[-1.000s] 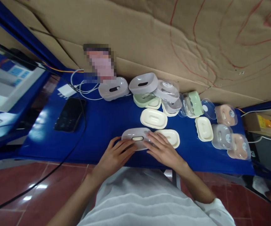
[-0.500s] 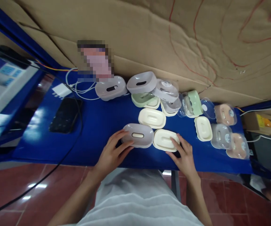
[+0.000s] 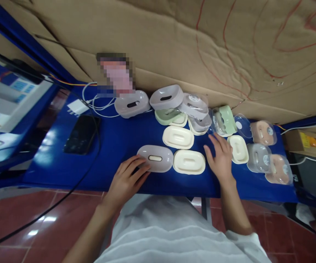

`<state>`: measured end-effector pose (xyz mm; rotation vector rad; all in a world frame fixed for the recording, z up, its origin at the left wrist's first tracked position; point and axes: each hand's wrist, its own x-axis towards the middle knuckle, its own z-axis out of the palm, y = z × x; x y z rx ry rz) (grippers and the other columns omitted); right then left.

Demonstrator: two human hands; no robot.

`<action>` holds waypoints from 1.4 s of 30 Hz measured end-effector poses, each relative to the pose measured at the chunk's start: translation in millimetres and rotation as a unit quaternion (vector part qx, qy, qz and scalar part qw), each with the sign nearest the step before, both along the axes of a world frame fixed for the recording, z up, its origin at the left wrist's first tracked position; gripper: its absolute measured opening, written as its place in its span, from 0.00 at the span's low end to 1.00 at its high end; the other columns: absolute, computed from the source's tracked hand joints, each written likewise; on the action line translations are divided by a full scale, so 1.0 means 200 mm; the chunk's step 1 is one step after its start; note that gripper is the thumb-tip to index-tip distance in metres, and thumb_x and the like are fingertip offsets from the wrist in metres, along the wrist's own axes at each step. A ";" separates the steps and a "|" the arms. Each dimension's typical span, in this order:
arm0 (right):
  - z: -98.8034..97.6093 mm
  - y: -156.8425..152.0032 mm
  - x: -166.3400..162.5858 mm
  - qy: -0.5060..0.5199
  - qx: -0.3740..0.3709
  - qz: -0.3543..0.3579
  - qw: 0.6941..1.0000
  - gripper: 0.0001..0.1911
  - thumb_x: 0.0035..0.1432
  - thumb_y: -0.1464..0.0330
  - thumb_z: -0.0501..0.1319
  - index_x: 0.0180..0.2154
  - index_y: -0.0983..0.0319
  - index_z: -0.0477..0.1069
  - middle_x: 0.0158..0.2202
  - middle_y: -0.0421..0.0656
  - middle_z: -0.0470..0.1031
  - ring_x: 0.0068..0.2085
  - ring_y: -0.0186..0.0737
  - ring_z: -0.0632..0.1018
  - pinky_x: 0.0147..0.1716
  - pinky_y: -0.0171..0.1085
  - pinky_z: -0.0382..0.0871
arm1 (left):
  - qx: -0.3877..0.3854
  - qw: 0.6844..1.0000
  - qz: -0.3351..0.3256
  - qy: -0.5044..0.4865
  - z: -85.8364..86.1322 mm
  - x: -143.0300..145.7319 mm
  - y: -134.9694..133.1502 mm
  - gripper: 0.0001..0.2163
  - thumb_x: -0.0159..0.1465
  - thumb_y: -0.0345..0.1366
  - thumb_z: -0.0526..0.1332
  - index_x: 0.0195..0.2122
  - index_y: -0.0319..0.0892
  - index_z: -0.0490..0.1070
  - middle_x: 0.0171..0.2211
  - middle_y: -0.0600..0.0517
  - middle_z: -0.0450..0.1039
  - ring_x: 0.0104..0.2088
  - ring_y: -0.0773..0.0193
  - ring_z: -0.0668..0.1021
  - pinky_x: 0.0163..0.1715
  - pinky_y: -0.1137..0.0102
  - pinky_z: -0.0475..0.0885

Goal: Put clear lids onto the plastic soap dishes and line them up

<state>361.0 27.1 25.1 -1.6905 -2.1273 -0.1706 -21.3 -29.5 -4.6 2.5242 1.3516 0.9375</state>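
My left hand (image 3: 126, 178) rests with spread fingers against the near left edge of a grey oval soap-dish lid with a slot (image 3: 155, 158) on the blue table (image 3: 114, 146). Right beside that lid lies a cream oval tray (image 3: 189, 162), and another cream tray (image 3: 178, 137) sits just behind. My right hand (image 3: 221, 157) hovers open over the table, fingers stretched toward a cream tray (image 3: 238, 149) and a green-and-clear dish (image 3: 224, 120). Neither hand holds anything.
More grey lids (image 3: 132, 103) (image 3: 166, 97), clear covers (image 3: 195, 104) and pink dishes (image 3: 262, 133) (image 3: 278, 169) crowd the back and right. A black phone (image 3: 81, 133) and white cables (image 3: 92, 104) lie at left. Cardboard (image 3: 202, 47) walls the back. A small box (image 3: 300, 143) stands at far right.
My right hand left the near cream tray and moved right and back toward the cream tray and green dish. The grey lid shifted slightly left under my left hand.
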 end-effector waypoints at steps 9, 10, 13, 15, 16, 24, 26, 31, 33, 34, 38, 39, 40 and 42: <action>-0.03 0.25 0.03 0.010 0.118 -0.113 0.986 0.21 0.74 0.56 0.60 0.58 0.63 0.79 0.52 0.55 0.83 0.52 0.55 0.81 0.55 0.53 0.74 | -0.032 0.999 -0.015 -0.029 -0.02 0.06 -0.05 0.15 0.69 0.25 0.69 0.55 0.44 0.78 0.55 0.45 0.80 0.63 0.47 0.77 0.63 0.51 0.78; -0.02 0.23 0.04 0.041 0.139 -0.114 0.983 0.21 0.74 0.56 0.61 0.57 0.63 0.79 0.51 0.55 0.84 0.51 0.53 0.82 0.54 0.52 0.75 | -0.033 0.999 -0.019 -0.030 -0.03 0.06 -0.05 0.15 0.69 0.25 0.69 0.55 0.44 0.77 0.56 0.44 0.80 0.63 0.47 0.77 0.63 0.50 0.78; 0.05 0.11 0.03 0.140 0.182 -0.096 0.969 0.20 0.71 0.58 0.66 0.57 0.61 0.79 0.49 0.52 0.84 0.46 0.49 0.83 0.47 0.48 0.80 | -0.034 0.998 -0.028 -0.036 -0.02 0.07 -0.04 0.14 0.70 0.26 0.69 0.55 0.44 0.77 0.58 0.42 0.77 0.63 0.47 0.77 0.62 0.50 0.79; 0.08 -0.02 0.01 0.186 0.195 -0.081 0.959 0.19 0.69 0.61 0.69 0.58 0.60 0.80 0.48 0.50 0.84 0.43 0.47 0.84 0.44 0.46 0.80 | -0.037 0.998 -0.025 -0.048 -0.02 0.08 -0.03 0.13 0.70 0.28 0.70 0.54 0.45 0.77 0.63 0.41 0.73 0.65 0.45 0.75 0.63 0.48 0.79; 0.10 -0.09 0.00 0.199 0.198 -0.075 0.957 0.19 0.67 0.63 0.70 0.58 0.59 0.80 0.48 0.49 0.84 0.43 0.46 0.84 0.44 0.46 0.81 | -0.042 0.997 -0.019 -0.055 -0.02 0.08 -0.02 0.14 0.69 0.30 0.71 0.55 0.46 0.76 0.65 0.40 0.70 0.67 0.44 0.74 0.63 0.47 0.78; 0.04 -0.42 -0.28 0.207 0.053 0.149 0.965 0.23 0.69 0.73 0.68 0.63 0.56 0.76 0.46 0.46 0.86 0.47 0.48 0.86 0.46 0.49 0.83 | -0.144 0.980 -0.012 -0.138 -0.02 0.06 0.02 0.36 0.70 0.39 0.72 0.75 0.51 0.57 0.76 0.37 0.54 0.72 0.42 0.71 0.65 0.47 0.78; 0.01 -0.42 -0.32 0.208 0.014 0.202 0.957 0.26 0.70 0.74 0.67 0.66 0.54 0.74 0.49 0.46 0.86 0.49 0.48 0.86 0.49 0.50 0.84 | -0.140 0.982 -0.022 -0.124 -0.02 0.04 0.04 0.39 0.69 0.39 0.72 0.77 0.52 0.53 0.77 0.36 0.53 0.71 0.42 0.73 0.63 0.48 0.80; -0.04 -0.37 -0.34 0.166 -0.053 0.286 0.942 0.28 0.71 0.77 0.63 0.68 0.52 0.73 0.56 0.45 0.84 0.60 0.47 0.83 0.61 0.50 0.82 | -0.104 0.991 -0.040 -0.069 -0.01 0.01 0.04 0.37 0.71 0.39 0.71 0.76 0.51 0.56 0.76 0.35 0.57 0.71 0.41 0.72 0.64 0.48 0.79; -0.05 -0.35 -0.35 0.139 -0.072 0.304 0.940 0.26 0.71 0.77 0.63 0.66 0.53 0.75 0.61 0.46 0.82 0.66 0.48 0.79 0.66 0.50 0.78 | -0.092 0.993 -0.042 -0.064 -0.01 0.00 0.04 0.33 0.70 0.38 0.71 0.74 0.49 0.61 0.72 0.37 0.63 0.70 0.43 0.73 0.65 0.49 0.78; -0.05 -0.34 -0.36 0.130 -0.078 0.307 0.939 0.24 0.71 0.76 0.63 0.65 0.54 0.76 0.63 0.47 0.80 0.68 0.49 0.76 0.67 0.51 0.77 | -0.087 0.993 -0.040 -0.068 -0.02 0.00 0.03 0.32 0.70 0.38 0.71 0.72 0.48 0.63 0.71 0.37 0.66 0.70 0.44 0.74 0.65 0.49 0.78; -0.05 -0.31 -0.43 0.099 -0.086 0.301 0.945 0.22 0.73 0.69 0.65 0.65 0.60 0.75 0.69 0.52 0.74 0.75 0.53 0.66 0.70 0.53 0.73 | -0.089 0.992 -0.022 -0.092 -0.04 -0.01 0.03 0.30 0.69 0.40 0.73 0.69 0.48 0.66 0.69 0.37 0.66 0.68 0.45 0.75 0.63 0.51 0.81; -0.05 -0.30 -0.44 0.090 -0.088 0.301 0.945 0.22 0.73 0.70 0.65 0.66 0.61 0.74 0.70 0.52 0.73 0.77 0.53 0.64 0.71 0.53 0.72 | -0.096 0.990 -0.025 -0.098 -0.04 -0.02 0.03 0.30 0.68 0.41 0.73 0.69 0.49 0.66 0.69 0.37 0.65 0.68 0.45 0.75 0.62 0.51 0.81; -0.05 -0.30 -0.45 0.085 -0.089 0.302 0.945 0.22 0.73 0.70 0.64 0.66 0.61 0.74 0.70 0.52 0.72 0.78 0.53 0.62 0.72 0.53 0.71 | -0.104 0.989 -0.030 -0.105 -0.04 -0.02 0.03 0.30 0.68 0.41 0.73 0.69 0.49 0.66 0.70 0.37 0.65 0.69 0.45 0.74 0.63 0.51 0.80; -0.05 -0.30 -0.47 0.082 -0.090 0.304 0.945 0.23 0.74 0.72 0.62 0.67 0.60 0.73 0.72 0.50 0.71 0.78 0.52 0.59 0.73 0.53 0.69 | -0.118 0.985 -0.042 -0.117 -0.04 -0.04 0.03 0.28 0.69 0.40 0.72 0.68 0.48 0.67 0.72 0.37 0.64 0.70 0.46 0.74 0.64 0.51 0.79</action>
